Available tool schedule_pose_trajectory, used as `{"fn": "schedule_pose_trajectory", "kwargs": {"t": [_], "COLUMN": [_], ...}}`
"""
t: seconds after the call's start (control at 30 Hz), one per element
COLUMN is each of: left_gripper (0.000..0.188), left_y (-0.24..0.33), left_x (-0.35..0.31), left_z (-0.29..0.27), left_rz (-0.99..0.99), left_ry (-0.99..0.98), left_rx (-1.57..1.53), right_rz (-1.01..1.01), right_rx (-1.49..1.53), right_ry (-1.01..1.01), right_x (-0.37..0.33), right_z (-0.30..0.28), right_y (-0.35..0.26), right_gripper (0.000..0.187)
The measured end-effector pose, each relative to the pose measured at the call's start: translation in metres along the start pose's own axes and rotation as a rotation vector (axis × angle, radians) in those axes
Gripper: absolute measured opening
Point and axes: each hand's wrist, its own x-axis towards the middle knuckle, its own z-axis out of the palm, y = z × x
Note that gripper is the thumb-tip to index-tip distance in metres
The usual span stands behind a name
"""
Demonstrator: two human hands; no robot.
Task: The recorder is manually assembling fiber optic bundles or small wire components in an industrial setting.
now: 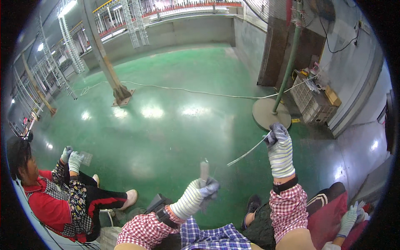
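My left hand (195, 195), in a striped glove with grey palm and fingers, is closed around a small greyish, shiny upright piece (204, 170). Motion blurs that piece, so its kind is unclear. Raised farther forward on the right, my right hand (280, 150) wears a matching glove. Its fingers pinch one end of a thin, whitish strand or bundle of strands (249, 152), which slants down to the left. The strand's free end hangs in the air between my hands, apart from the left one. Both hands are above the green floor (166, 137).
At left a seated person (54, 196) holds a small clear piece (86, 158) in gloved hands. Another person's gloved hand (348, 221) shows at lower right. Ahead stand a green pole on a round base (262, 114), a crate (310, 102) and a steel column (102, 50). A cable (187, 90) crosses the floor.
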Motion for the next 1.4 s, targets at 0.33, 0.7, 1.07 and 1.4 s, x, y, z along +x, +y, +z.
{"fn": "schedule_pose_trajectory", "kwargs": {"t": [0.33,0.7,1.07,1.4], "left_gripper": [0.060,0.023,0.022,0.019], "left_y": [0.006,0.017,0.017,0.009], "left_x": [0.007,0.007,0.006,0.009], "left_z": [-0.009,-0.005,0.001,0.002], "left_rz": [0.063,0.379,0.555,0.637], "left_ry": [-0.097,0.136,0.058,0.069], "left_rx": [-0.221,0.033,0.408,0.520], "right_rz": [0.418,0.577,0.703,0.708], "right_rx": [0.095,0.063,0.041,0.046], "right_ry": [-0.237,-0.343,-0.398,-0.442], "right_x": [-0.039,-0.056,-0.061,-0.062], "right_z": [0.019,0.035,0.034,0.029], "right_y": [0.020,0.024,0.049,0.055], "right_gripper": [0.027,0.033,0.039,0.035]}}
